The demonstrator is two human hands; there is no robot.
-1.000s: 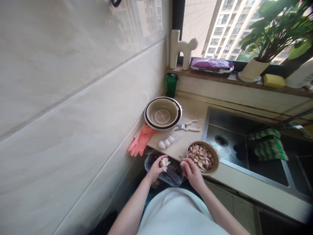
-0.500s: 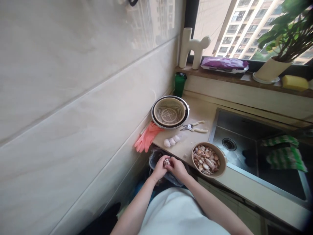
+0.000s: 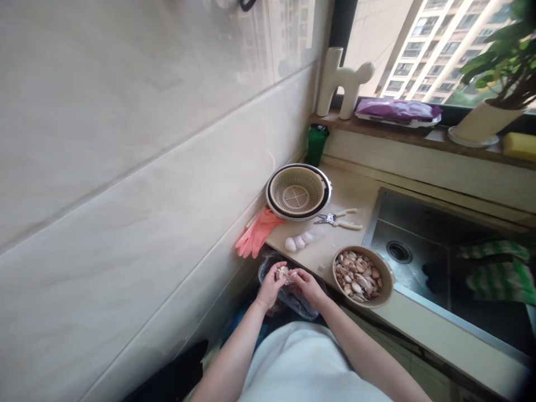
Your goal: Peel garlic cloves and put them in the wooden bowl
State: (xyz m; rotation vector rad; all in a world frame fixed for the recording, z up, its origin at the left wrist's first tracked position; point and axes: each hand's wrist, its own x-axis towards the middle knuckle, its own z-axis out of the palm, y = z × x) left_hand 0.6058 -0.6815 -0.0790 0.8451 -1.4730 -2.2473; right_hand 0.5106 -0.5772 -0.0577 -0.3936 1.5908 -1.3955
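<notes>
The left hand (image 3: 270,286) is curled around a garlic bulb (image 3: 282,273), and the right hand (image 3: 307,285) has its fingertips pinched on the same bulb. Both hands meet just in front of the table (image 3: 335,248) edge, right above a bin lined with a clear bag (image 3: 293,298) on the floor.

What could go wrong? The bulb is small and its skin looks dry and slippery. If the fingers pull too hard, a clove could pop loose and drop into the bin with the peels, or fall past it to the floor. The hands are held out over the edge, not over the table, so nothing would catch a dropped piece. The brown bowl (image 3: 382,298) also sits very near the front edge of the table, close to the right arm. A bump from that arm could tip it off.

Now the things that hold stuff. The brown bowl is full of garlic cloves (image 3: 358,277), still in their pinkish skins. The bin below the hands has something dark in it, but it is too blurry to tell what. Farther back is a beige strainer basket (image 3: 298,192) sitting inside a round bowl, and it looks like nothing is in it. The sink (image 3: 422,229) is on the right, with a green striped cloth (image 3: 498,273) in it.

Three whole garlic bulbs (image 3: 298,242) lie on the table between the basket and the brown bowl. Small scissors (image 3: 337,219) lie beside the basket, and pink rubber gloves (image 3: 256,234) hang over the table's left edge.
</notes>
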